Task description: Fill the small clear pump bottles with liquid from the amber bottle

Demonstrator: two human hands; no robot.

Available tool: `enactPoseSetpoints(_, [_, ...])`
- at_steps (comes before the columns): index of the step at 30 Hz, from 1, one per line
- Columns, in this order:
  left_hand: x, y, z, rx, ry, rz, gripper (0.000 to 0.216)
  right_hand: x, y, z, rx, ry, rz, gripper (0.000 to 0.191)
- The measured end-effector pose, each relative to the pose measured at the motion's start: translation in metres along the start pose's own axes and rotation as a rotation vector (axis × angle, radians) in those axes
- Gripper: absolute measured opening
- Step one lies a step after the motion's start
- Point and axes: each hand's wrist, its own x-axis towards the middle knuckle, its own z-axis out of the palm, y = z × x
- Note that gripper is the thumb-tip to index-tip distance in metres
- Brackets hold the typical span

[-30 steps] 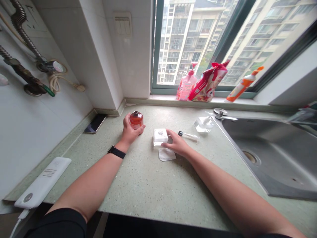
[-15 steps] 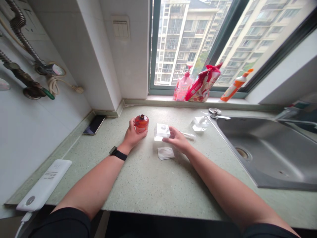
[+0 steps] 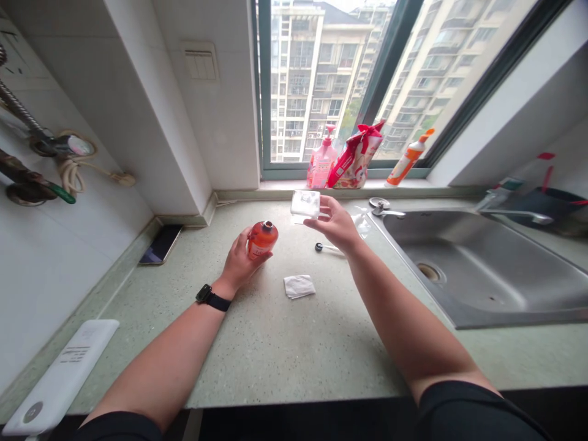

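My left hand [image 3: 239, 263] is wrapped round a small round orange glass bottle [image 3: 263, 238] with an open neck, held tilted just above the green speckled counter [image 3: 275, 343]. My right hand [image 3: 335, 224] pinches a clear square block, seemingly the bottle's cap [image 3: 305, 204], and holds it in the air to the right of the bottle. A folded white tissue [image 3: 299, 286] lies on the counter below both hands. A thin white tube with a dark tip [image 3: 321, 247] lies on the counter under my right wrist.
A steel sink [image 3: 478, 269] with its tap [image 3: 386, 211] fills the right. On the sill stand a pink pump bottle [image 3: 320, 165], a red bag [image 3: 353, 159] and an orange-capped bottle [image 3: 407, 161]. A phone [image 3: 162, 244] lies by the left wall, a white power bank [image 3: 59, 383] near the front edge.
My right hand lifted the clear square block off the counter and raised it. My left hand lifted and tilted the orange bottle toward the right. The view shifted left.
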Motion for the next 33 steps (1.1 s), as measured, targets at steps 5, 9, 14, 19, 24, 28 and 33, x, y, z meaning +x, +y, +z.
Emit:
enactPoseSetpoints(5, [0.0,0.002,-0.002,0.024,-0.027,0.055,0.083,0.002,0.004,0.002,-0.053,0.034,-0.054,0.072])
enactPoseSetpoints(9, [-0.002,0.003,-0.002,0.054,-0.021,0.027,0.092,-0.001,0.013,0.004,-0.13,0.006,-0.084,0.071])
enactPoseSetpoints(14, [-0.003,0.005,-0.003,0.168,0.07,0.082,0.08,-0.005,0.018,0.007,-0.264,-0.033,-0.159,0.073])
enactPoseSetpoints(19, [-0.001,0.003,-0.003,0.341,0.128,0.148,0.078,-0.008,0.017,0.006,-0.371,-0.058,-0.187,0.07])
enactPoseSetpoints(24, [-0.001,0.003,-0.003,0.44,0.143,0.199,0.079,-0.012,0.011,0.004,-0.453,-0.066,-0.196,0.068])
enactPoseSetpoints(28, [-0.002,0.003,-0.002,0.471,0.129,0.212,0.079,-0.016,0.006,0.006,-0.519,-0.077,-0.218,0.066])
enactPoseSetpoints(33, [-0.002,0.003,-0.001,0.475,0.107,0.185,0.081,-0.021,0.0,0.008,-0.593,-0.089,-0.214,0.065])
